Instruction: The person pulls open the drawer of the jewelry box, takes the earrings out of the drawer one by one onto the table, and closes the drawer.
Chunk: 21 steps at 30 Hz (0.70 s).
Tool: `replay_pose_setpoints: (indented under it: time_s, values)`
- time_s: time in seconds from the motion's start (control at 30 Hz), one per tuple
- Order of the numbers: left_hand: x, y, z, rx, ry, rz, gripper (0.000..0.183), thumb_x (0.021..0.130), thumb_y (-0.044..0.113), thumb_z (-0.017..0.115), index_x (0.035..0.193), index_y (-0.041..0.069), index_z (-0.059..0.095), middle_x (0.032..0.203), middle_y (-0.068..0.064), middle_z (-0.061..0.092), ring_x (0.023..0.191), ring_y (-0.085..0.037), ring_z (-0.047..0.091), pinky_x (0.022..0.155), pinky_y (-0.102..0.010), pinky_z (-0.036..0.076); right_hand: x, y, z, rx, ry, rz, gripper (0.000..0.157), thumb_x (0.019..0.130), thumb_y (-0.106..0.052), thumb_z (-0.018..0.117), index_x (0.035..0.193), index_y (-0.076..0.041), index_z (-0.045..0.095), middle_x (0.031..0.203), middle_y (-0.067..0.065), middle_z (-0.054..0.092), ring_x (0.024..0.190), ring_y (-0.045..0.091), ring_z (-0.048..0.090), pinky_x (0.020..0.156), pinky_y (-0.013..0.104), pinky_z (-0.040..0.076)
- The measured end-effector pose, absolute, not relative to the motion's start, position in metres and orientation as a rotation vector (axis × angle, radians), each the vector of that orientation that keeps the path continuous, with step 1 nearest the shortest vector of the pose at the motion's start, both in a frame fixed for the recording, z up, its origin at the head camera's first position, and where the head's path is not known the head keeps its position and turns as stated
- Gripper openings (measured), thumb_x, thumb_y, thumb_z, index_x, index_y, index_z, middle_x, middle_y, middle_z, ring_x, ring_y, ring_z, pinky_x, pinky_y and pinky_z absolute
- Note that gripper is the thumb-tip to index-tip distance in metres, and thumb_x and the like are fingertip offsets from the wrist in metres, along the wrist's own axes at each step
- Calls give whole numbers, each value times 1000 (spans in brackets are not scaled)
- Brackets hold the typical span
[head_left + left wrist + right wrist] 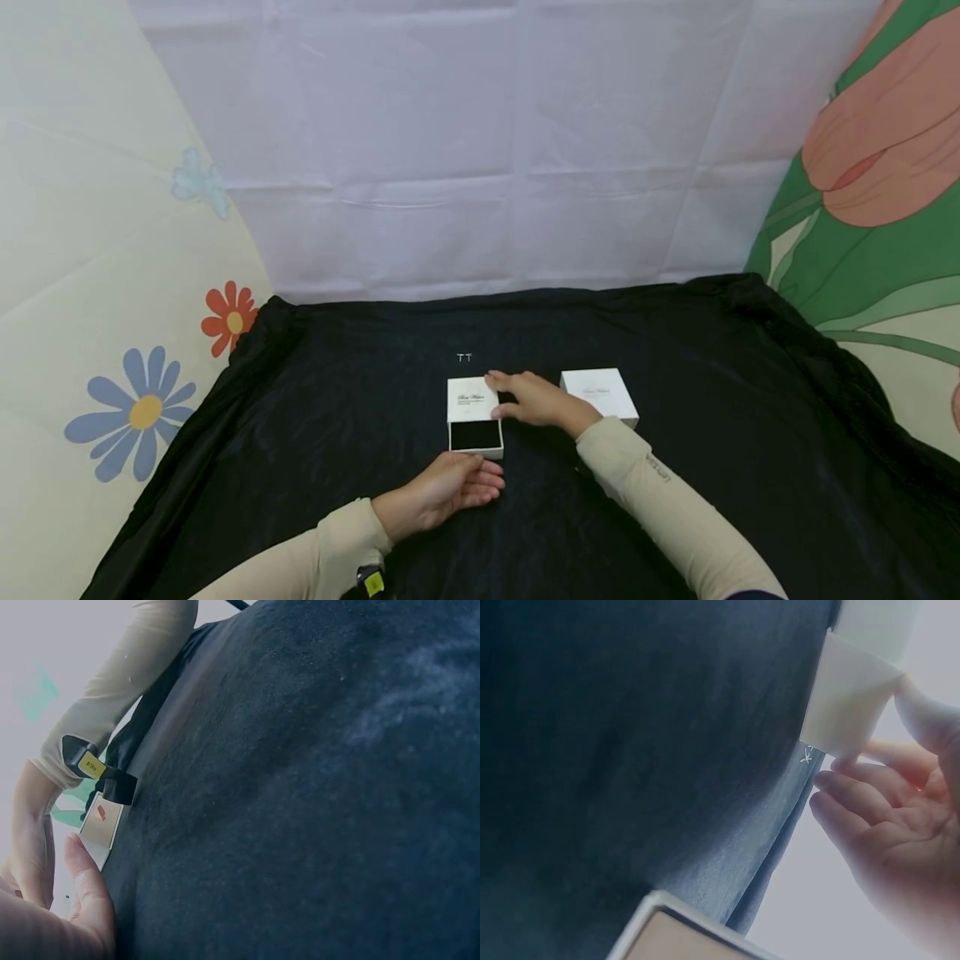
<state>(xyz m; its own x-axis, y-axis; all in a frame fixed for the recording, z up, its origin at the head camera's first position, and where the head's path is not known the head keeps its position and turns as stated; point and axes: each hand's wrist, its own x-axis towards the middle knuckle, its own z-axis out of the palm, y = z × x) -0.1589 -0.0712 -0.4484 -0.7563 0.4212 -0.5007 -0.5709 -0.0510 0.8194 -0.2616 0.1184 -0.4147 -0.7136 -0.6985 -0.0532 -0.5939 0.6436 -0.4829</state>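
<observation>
A white box (472, 398) with dark lettering lies on black cloth, its shallow drawer (477, 454), black inside, sticking out toward me. My right hand (534, 398) grips the box at its right side, thumb near and fingers at the far corner. In the right wrist view, that hand (900, 795) has its thumb against the pale box (847, 697). My left hand (448, 490) is at the drawer's front, thumb along the front edge and fingers extended to the right. The left wrist view shows its thumb (88, 889) straight.
A second white box (598, 393) lies to the right, partly behind my right wrist. Two tiny white T-shaped pieces (464, 357) lie beyond the first box. Black cloth (360, 358) covers the table, with a white sheet (450, 167) hanging behind it.
</observation>
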Motion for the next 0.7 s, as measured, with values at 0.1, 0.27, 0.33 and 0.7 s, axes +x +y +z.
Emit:
replay_pose_setpoints:
  time_s: [0.1, 0.27, 0.33, 0.7]
  values:
    - [-160, -71, -448, -163, 1553, 1875, 33, 105, 15, 34, 111, -5, 59, 86, -5, 67, 73, -8, 66, 68, -21, 54, -261, 118, -414, -1052, 2630, -653, 61, 93, -24, 62, 143, 2, 38, 149, 21, 35, 133, 33, 41, 107, 45, 36]
    - [-162, -71, -448, -169, 1552, 1877, 33, 105, 14, 33, 111, -6, 59, 85, -5, 67, 73, -7, 66, 68, -21, 54, -260, 119, -413, -1064, 2630, -658, 61, 93, -23, 62, 143, 3, 38, 148, 22, 35, 133, 34, 41, 107, 46, 36]
    - [-163, -71, -448, -172, 1551, 1880, 33, 104, 14, 33, 111, -6, 59, 85, -5, 68, 73, -7, 66, 68, -21, 54, -260, 119, -413, -1066, 2631, -658, 61, 93, -23, 62, 142, 3, 39, 148, 22, 36, 132, 34, 41, 107, 46, 36]
    - [-167, -69, -445, -156, 1559, 1890, 34, 105, 15, 33, 115, -8, 55, 86, -4, 66, 73, -7, 65, 68, -20, 54, -261, 119, -413, -1065, 2644, -648, 60, 93, -23, 62, 142, 3, 40, 148, 21, 36, 132, 32, 42, 107, 44, 37]
